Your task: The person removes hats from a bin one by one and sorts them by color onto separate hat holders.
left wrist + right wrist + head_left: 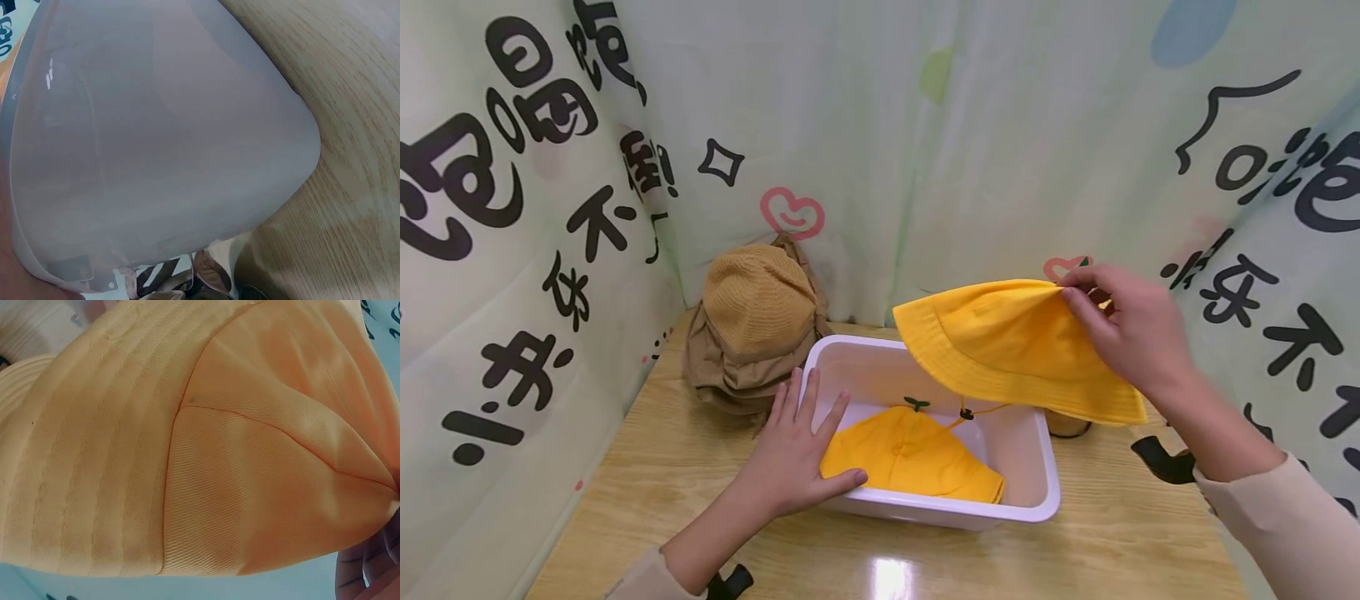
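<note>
My right hand (pixel 1138 329) pinches a yellow bucket hat (pixel 1000 342) by the top of its crown, holding it up over the right part of a white plastic bin (pixel 1051 492). A thin yellow chin cord with a black toggle (pixel 966 414) dangles below the brim. The right wrist view is filled by the hat's stitched brim and crown (pixel 212 456). Inside the bin lies a second yellow hat (pixel 910 458) with a green sprout on top. My left hand (pixel 797 454) rests on the bin's left rim, fingers spread. The bin's outer wall (pixel 156 137) fills much of the left wrist view.
Stacked brown hats (pixel 756 300), a knitted one on top, stand left of the bin. Part of a brown item (pixel 1067 423) shows behind the bin's right side, mostly covered by the held hat. Printed curtains (pixel 820 100) enclose the wooden table (pixel 1120 517) at the back and sides.
</note>
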A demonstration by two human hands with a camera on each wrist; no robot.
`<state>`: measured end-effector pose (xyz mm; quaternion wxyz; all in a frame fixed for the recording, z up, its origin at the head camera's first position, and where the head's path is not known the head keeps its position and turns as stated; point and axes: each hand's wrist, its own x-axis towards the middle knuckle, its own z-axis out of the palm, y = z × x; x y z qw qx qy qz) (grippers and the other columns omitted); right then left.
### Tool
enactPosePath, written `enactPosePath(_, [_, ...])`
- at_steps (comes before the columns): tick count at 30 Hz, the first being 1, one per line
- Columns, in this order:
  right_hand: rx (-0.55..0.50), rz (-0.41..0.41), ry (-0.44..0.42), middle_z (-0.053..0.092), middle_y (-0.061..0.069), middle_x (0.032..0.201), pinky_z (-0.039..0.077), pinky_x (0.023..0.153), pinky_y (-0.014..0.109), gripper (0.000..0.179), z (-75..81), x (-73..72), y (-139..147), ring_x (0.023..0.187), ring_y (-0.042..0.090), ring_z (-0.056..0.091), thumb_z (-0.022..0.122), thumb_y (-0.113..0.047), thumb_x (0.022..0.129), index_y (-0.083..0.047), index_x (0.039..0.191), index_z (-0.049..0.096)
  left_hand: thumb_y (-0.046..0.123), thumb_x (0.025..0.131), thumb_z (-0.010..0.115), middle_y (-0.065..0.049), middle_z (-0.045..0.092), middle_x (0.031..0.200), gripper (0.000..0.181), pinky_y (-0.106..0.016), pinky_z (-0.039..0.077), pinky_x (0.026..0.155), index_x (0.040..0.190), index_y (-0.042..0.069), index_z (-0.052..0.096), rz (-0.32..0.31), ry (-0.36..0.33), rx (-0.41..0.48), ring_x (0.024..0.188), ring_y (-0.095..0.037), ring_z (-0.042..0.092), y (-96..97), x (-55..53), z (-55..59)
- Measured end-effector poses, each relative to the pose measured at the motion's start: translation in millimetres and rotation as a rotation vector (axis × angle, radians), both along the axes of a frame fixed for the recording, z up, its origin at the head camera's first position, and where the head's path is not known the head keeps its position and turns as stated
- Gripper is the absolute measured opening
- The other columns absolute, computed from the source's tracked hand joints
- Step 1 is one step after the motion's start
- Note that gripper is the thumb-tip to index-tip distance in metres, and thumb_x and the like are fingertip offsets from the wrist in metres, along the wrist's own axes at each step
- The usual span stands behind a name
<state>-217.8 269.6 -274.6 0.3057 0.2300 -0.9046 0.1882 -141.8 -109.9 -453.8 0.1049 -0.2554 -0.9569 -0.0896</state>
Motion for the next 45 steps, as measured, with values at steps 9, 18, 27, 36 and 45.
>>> enactPosePath(9, [-0.005,-0.13,-0.049,0.069,0.012,0.097,0.033,0.073,0.0,0.019,14.9,10.2,24.8,0.082,-0.004,0.047,0.067,-0.017,0.096,-0.004,0.109,0.071,0.085,0.085,0.037,-0.034,0.008,0.161,0.101,-0.063,0.012,0.118,0.159,0.017,0.028,0.01,0.004,-0.003,0.149,-0.053,0.004,-2.1,-2.3,-0.5])
enactPosePath(18, [-0.074,-0.249,-0.129,0.066,0.017,0.102,0.03,0.071,-0.003,0.026,12.8,22.4,50.4,0.08,-0.017,0.039,0.062,-0.023,0.098,-0.001,0.112,0.068,0.085,0.084,0.038,-0.034,0.01,0.161,0.101,-0.064,0.014,0.118,0.158,0.017,0.03,0.003,0.002,0.011,0.149,-0.053,0.004,-0.7,0.7,-0.8])
enactPosePath(27, [-0.086,-0.394,-0.152,0.061,0.025,0.108,0.024,0.068,-0.004,0.032,5.2,32.8,73.5,0.08,-0.005,0.04,0.057,-0.022,0.102,0.005,0.118,0.062,0.085,0.084,0.039,-0.032,0.007,0.162,0.101,-0.063,0.012,0.118,0.159,0.019,0.027,0.01,-0.02,-0.005,0.15,-0.049,-0.003,-0.2,0.3,0.4])
enactPosePath(36, [-0.091,-0.47,-0.218,0.056,0.029,0.113,0.023,0.064,-0.003,0.035,1.1,40.1,99.7,0.085,0.015,0.048,0.051,-0.022,0.105,0.008,0.123,0.056,0.085,0.085,0.038,-0.034,0.009,0.161,0.1,-0.063,0.014,0.118,0.159,0.018,0.029,0.012,-0.018,-0.011,0.149,-0.052,0.004,1.1,0.9,0.8])
enactPosePath(45, [-0.137,-0.496,-0.193,0.051,0.033,0.113,0.021,0.065,-0.002,0.034,-0.3,43.9,119.5,0.078,0.002,0.04,0.048,-0.014,0.105,0.014,0.126,0.051,0.085,0.085,0.036,-0.033,0.009,0.161,0.1,-0.063,0.012,0.119,0.159,0.018,0.029,0.017,-0.011,-0.008,0.149,-0.051,0.001,1.1,-0.8,-0.6])
